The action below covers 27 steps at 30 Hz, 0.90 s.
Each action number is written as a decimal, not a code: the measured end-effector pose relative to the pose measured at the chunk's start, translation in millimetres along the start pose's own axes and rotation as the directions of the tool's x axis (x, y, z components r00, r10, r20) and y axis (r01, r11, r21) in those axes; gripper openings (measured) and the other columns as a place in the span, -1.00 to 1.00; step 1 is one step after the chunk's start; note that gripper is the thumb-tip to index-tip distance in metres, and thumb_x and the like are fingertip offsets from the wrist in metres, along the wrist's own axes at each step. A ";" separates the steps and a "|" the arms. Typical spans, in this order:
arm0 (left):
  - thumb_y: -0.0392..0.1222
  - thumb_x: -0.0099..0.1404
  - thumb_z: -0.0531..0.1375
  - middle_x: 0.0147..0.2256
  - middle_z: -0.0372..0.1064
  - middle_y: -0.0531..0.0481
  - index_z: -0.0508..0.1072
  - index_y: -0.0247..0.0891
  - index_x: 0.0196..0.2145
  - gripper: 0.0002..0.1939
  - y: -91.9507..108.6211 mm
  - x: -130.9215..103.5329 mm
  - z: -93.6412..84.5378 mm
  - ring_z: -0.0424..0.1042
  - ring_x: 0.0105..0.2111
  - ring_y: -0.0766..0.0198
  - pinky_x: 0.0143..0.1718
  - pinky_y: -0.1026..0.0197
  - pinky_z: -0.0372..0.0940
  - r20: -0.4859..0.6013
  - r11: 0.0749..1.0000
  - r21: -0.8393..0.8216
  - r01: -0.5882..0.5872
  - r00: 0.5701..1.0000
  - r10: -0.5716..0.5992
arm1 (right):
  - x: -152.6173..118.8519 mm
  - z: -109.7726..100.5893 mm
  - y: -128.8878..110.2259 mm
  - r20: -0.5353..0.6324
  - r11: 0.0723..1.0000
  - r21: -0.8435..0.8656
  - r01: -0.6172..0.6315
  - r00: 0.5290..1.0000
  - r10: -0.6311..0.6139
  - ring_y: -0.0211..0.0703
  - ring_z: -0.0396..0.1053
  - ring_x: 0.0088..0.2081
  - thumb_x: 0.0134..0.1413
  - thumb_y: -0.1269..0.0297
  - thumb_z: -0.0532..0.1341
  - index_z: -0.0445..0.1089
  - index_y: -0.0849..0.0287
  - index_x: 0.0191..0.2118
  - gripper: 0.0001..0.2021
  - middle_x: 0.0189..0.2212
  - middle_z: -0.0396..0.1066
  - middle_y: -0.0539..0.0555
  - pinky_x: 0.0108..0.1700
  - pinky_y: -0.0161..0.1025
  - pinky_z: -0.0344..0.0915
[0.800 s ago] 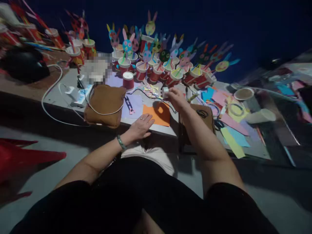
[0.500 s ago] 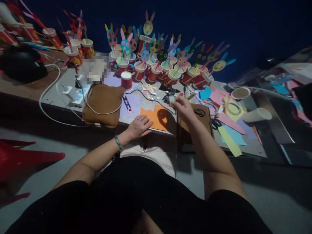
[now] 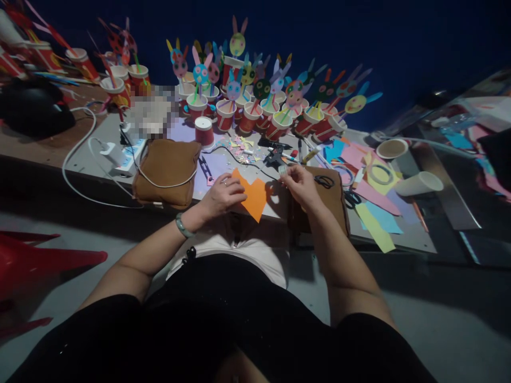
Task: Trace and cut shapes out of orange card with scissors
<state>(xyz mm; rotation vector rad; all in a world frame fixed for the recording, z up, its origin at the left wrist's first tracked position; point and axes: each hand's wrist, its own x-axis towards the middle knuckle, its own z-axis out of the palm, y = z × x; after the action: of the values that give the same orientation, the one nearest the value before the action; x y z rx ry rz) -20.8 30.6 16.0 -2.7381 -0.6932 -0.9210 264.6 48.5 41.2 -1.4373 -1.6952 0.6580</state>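
Head-worn view, forward and down

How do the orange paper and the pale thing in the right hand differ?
The orange paper is larger, the pale thing much smaller. The paper is bright orange, the pale thing whitish. The left hand holds the paper, the right hand the pale thing. Both are held.

paper (image 3: 257,198): orange | cushion (image 3: 165,173): brown | cups (image 3: 225,120): red, white-rimmed | bangle (image 3: 183,225): green | stool (image 3: 51,261): red

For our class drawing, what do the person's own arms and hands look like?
Short black fabric sleeves; on the left wrist, a rounded greenish bangle, perhaps stone; on the left hand, a thin silvery metal ring. The right hand shows no visible jewellery.
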 end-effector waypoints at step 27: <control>-0.06 0.41 0.14 0.11 0.34 -0.36 0.36 -0.37 0.12 -0.58 41.4 -15.1 -2.6 0.26 0.13 -0.13 0.11 -0.15 0.22 0.322 0.982 -0.058 0.182 0.934 -0.154 | -21.7 45.8 2.9 0.145 0.975 -0.186 0.121 0.985 -0.094 0.21 0.35 0.08 -0.15 0.16 0.43 0.21 0.05 0.24 -0.23 0.07 0.39 0.24 0.15 0.20 0.30</control>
<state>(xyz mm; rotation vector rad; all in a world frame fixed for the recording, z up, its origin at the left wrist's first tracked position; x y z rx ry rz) -12.8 -12.1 8.4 -2.9767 -0.9772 -0.5528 228.8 33.0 8.7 -1.4488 -1.9754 0.5528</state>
